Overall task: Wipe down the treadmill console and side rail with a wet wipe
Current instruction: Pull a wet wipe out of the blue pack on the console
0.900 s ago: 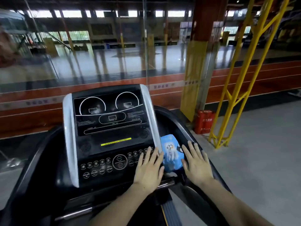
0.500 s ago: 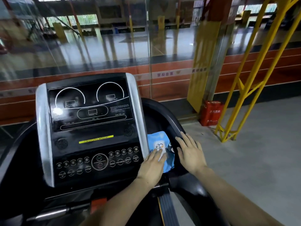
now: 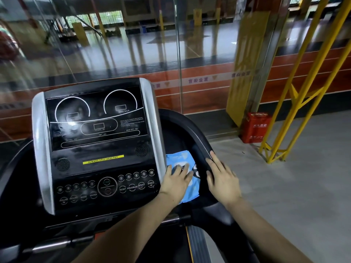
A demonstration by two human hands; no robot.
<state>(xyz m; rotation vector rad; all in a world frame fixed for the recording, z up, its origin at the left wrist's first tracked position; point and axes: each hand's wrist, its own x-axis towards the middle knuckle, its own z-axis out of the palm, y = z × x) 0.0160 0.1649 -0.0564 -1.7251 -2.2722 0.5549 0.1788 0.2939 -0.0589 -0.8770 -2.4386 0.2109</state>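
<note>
The left hand (image 3: 175, 182) lies flat, fingers spread wide, on the blue wet-wipe pack (image 3: 181, 158); its grip encloses nothing. Whether the fingertips have reached the pack's opening cannot be told. The right hand (image 3: 222, 179) lies flat and open, just right of the pack, with its fingers resting on the curved black side rail (image 3: 197, 137); its grip also holds nothing.

The pack is the landmark. It lies in the recess between the console (image 3: 95, 145) and the side rail, touching the console's silver edge trim (image 3: 153, 118) on its left. Its long axis runs away from the person, roughly parallel to that trim. No loose wipe is visible.

Judgement: the step in hand is drawing a wipe from the pack. The left hand is nearer, being already on top of it. The right hand is beside it and free to pinch and pull. The pull should go upward, clear of both walls of the recess.

Beyond the pack, the console's display and button rows appear untouched. A red box (image 3: 256, 127) stands on the floor, well to the far right.
</note>
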